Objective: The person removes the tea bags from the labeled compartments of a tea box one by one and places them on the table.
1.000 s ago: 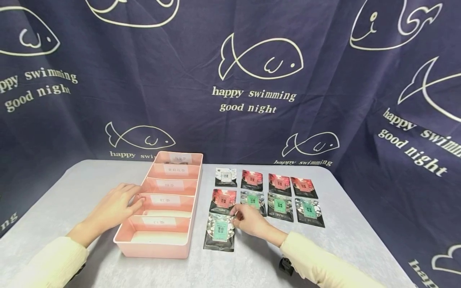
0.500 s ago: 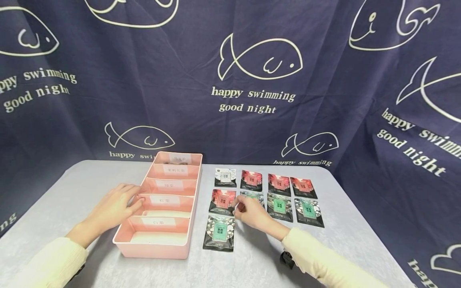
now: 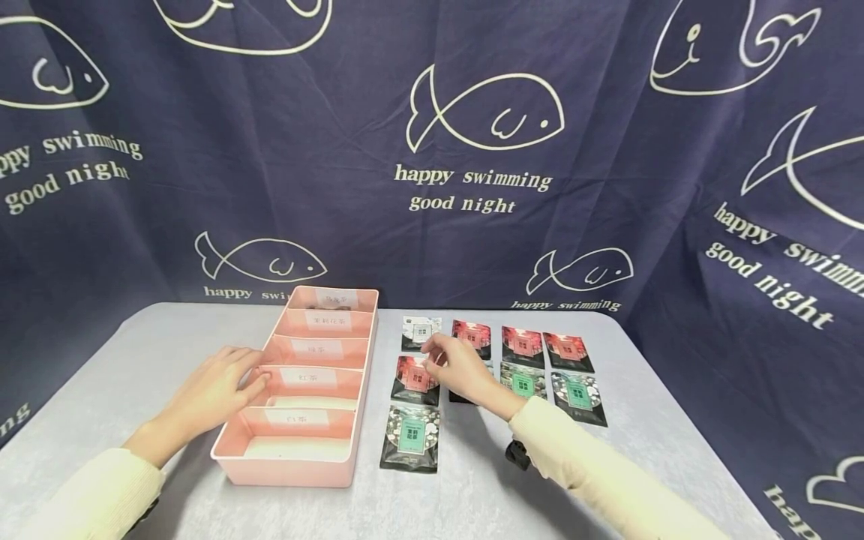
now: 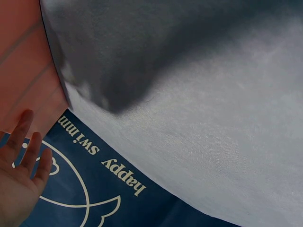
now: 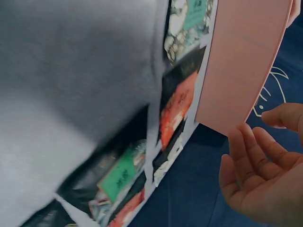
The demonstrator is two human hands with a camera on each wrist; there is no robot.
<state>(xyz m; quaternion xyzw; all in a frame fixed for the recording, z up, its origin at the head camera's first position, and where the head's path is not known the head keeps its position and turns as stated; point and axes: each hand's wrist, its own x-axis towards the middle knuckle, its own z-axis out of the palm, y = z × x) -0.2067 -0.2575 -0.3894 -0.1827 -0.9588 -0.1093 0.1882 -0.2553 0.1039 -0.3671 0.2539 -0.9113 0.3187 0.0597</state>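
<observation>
My left hand [image 3: 212,390] rests on the left rim of a long pink box [image 3: 290,472], which is divided into several labelled compartments. Its fingers look straight and spread in the left wrist view. My right hand [image 3: 466,375] hovers over the tea sachets, nearest a red tea sachet [image 3: 412,386]. The right wrist view shows its fingers loosely bent, thumb apart, with nothing between them. Closer to me lies a teal-labelled tea sachet [image 3: 410,442]; farther back, a white tea sachet [image 3: 420,330]. The right hand mostly covers one sachet with a black bottom edge [image 3: 462,392].
Right of that hand, more sachets lie flat in two rows: red ones [image 3: 523,346] at the back, a green-labelled one [image 3: 523,381] and a teal one [image 3: 579,397] in front. White paper labels mark the box dividers. A dark blue fish-print curtain [image 3: 486,247] hangs behind the grey table [image 3: 486,502].
My right hand has left the near teal-labelled sachet and moved away from me, up over the red one. The left hand and the box have stayed put.
</observation>
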